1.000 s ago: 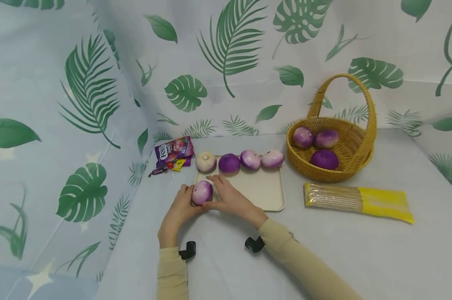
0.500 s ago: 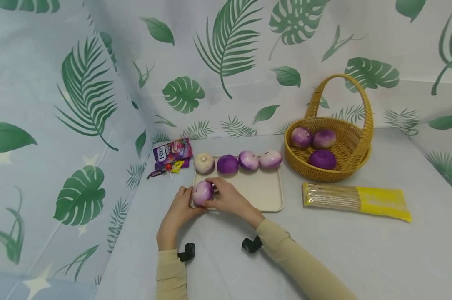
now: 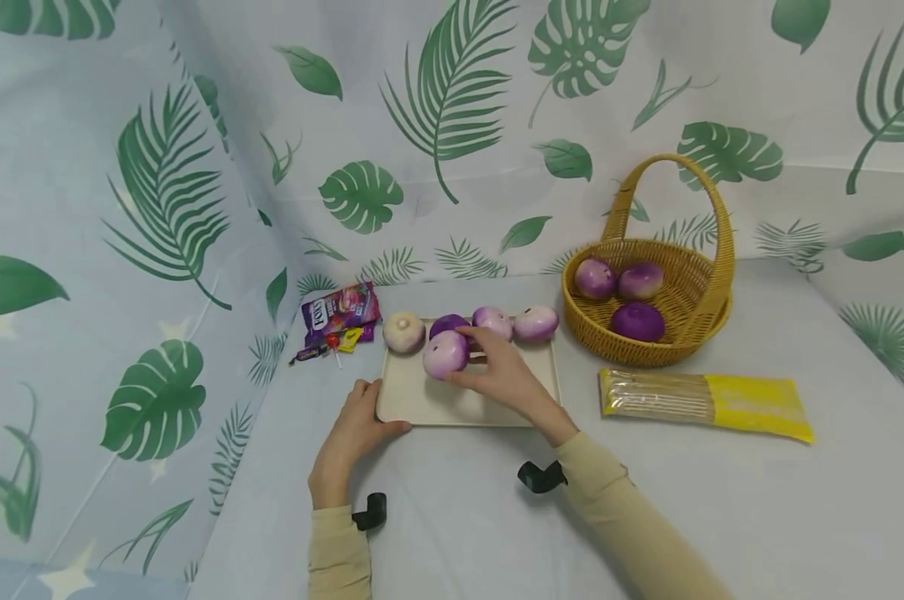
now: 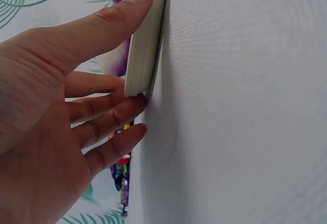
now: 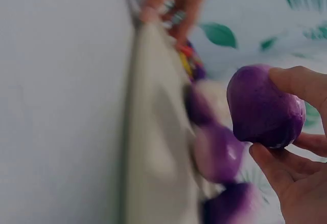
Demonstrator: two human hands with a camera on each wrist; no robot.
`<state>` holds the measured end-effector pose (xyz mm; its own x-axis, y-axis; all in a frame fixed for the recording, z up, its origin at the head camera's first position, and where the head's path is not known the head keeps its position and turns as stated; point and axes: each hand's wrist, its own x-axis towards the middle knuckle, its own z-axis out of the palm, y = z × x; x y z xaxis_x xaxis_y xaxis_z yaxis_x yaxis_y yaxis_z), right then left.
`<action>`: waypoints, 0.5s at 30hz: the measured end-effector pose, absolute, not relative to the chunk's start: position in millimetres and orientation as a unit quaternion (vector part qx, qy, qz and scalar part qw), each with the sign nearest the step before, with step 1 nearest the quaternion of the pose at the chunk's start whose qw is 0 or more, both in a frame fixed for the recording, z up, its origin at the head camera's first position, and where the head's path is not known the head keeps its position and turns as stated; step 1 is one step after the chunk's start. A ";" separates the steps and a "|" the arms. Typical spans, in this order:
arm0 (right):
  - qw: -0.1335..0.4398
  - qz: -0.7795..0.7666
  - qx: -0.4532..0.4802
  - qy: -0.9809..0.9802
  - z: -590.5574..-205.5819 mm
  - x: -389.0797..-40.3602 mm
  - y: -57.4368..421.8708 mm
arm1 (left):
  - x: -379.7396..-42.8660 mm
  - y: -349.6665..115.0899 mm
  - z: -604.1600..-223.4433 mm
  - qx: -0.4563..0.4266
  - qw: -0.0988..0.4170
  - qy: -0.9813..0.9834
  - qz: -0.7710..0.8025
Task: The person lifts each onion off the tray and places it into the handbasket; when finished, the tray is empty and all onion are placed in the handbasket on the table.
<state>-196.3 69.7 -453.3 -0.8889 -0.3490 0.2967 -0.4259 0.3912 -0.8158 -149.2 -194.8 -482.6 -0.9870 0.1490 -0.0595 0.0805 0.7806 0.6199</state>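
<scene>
A purple-and-white onion (image 3: 446, 355) is held in my right hand (image 3: 507, 375), raised over the cream tray (image 3: 422, 400). In the right wrist view the thumb lies on one side of this onion (image 5: 265, 106) and the fingers on the other. My left hand (image 3: 354, 433) holds the tray's near left corner, thumb along the front edge and fingers at the left side; the left wrist view shows the tray's wall (image 4: 145, 45) between them. Along the tray's back edge sit a whitish onion (image 3: 403, 332), a partly hidden dark purple onion (image 3: 449, 325) and two pale purple onions (image 3: 536, 323).
A wicker basket (image 3: 594, 337) with a tall handle holds three purple onions at the back right. In front of it lies a yellow-and-clear packet of thin sticks (image 3: 706, 403). A purple candy bag (image 3: 341, 312) and small sweets lie left of the tray.
My right hand has lifted the onion off the tray's left front and carried it right and back. My left hand has parted from the onion and stays at the tray corner.
</scene>
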 end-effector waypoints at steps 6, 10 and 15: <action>0.063 0.528 0.173 -0.829 -434.6 -205.8 114.5 | -147.9 -197.2 -482.3 0.057 0.049 0.942 0.326; 0.082 0.537 0.119 -0.831 -423.7 -208.5 147.2 | -148.6 -197.2 -484.7 0.058 0.049 0.941 0.329; 0.122 0.509 0.089 -0.848 -418.9 -213.7 178.2 | -151.4 -198.0 -487.0 0.062 0.044 0.941 0.331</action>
<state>-213.7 178.2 -418.9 -0.9543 -0.0276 0.2975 -0.2754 0.4668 -0.8404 -151.4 -198.0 -487.0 -0.9884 0.1462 -0.0406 0.0885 0.7732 0.6279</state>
